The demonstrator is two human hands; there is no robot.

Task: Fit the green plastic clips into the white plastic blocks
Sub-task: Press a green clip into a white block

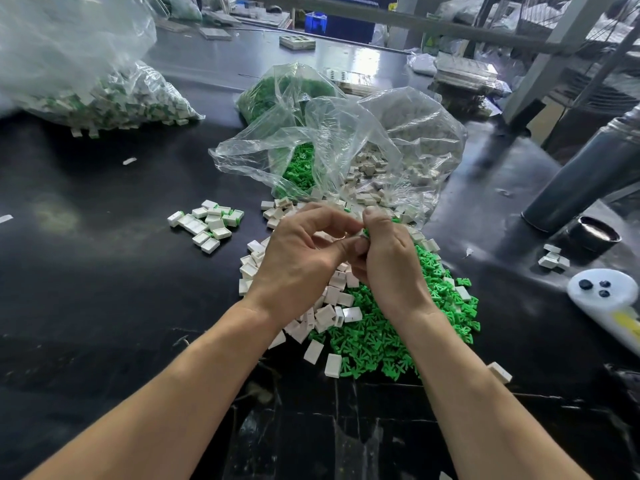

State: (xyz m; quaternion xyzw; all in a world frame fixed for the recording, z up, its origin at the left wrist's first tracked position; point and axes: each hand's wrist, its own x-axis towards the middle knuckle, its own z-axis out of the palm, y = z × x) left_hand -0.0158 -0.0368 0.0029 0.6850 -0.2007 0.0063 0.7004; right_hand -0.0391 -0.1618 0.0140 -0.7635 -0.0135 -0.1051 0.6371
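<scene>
- The head view shows a shiny black table (pixel 104 289) in a crowded workroom, with a blue bin (pixel 316 22) and grey metal posts (pixel 540 60) far behind.
- A loose heap of green clips (pixel 381 344) lies right under the hands, touching a heap of white blocks (pixel 329 306).
- A small group of finished blocks (pixel 207 225) sits to the left, apart from the heaps.
- Clear bags (pixel 346 133) of more parts stand behind, and a big bag (pixel 86 81) sits far left.
- The left hand (pixel 298 258) and right hand (pixel 388 261) meet above the heaps, fingers curled and pinching a small piece.
- The piece is mostly hidden; a bit of white and green shows, too small to tell more.
- A white object (pixel 609 299) at the right edge is cut off.
</scene>
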